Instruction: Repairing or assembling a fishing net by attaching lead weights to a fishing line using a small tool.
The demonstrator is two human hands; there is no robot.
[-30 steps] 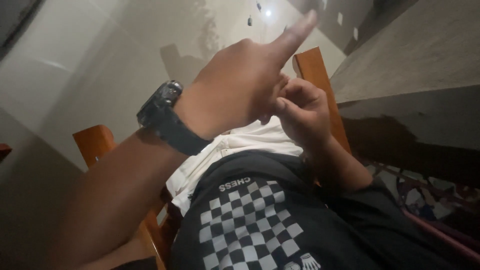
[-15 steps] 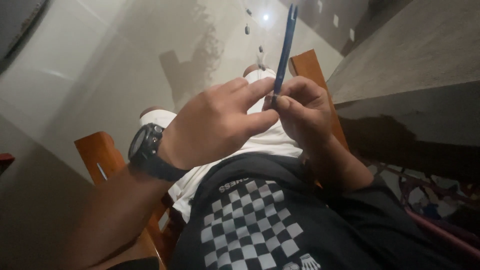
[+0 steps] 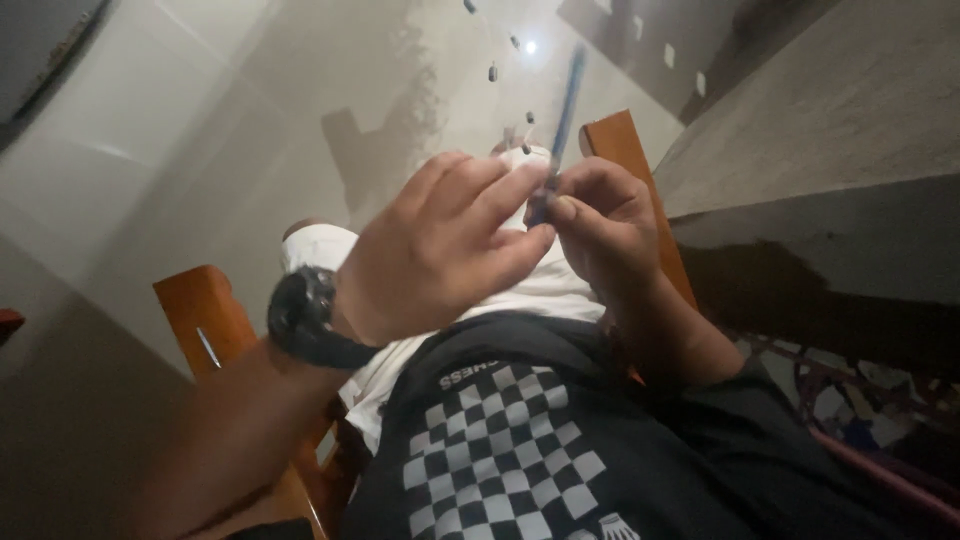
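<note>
Pen [image 3: 560, 120], blue and thin, pinched at its lower end just right of frame centre. Nearest the camera: black shirt [image 3: 520, 450] with a white checker patch, lower middle. Above it, left hand [image 3: 440, 250], black watch [image 3: 305, 320] on the wrist, fingertips pressed to the pen's base, likely steadying it. Right hand [image 3: 610, 225] curled beside it, thumb and forefinger clamped on the same end. Long axis near upright, tip leaning slightly right toward the top of frame. Beyond: orange wooden chair [image 3: 205, 315], pale floor [image 3: 200, 120].
</note>
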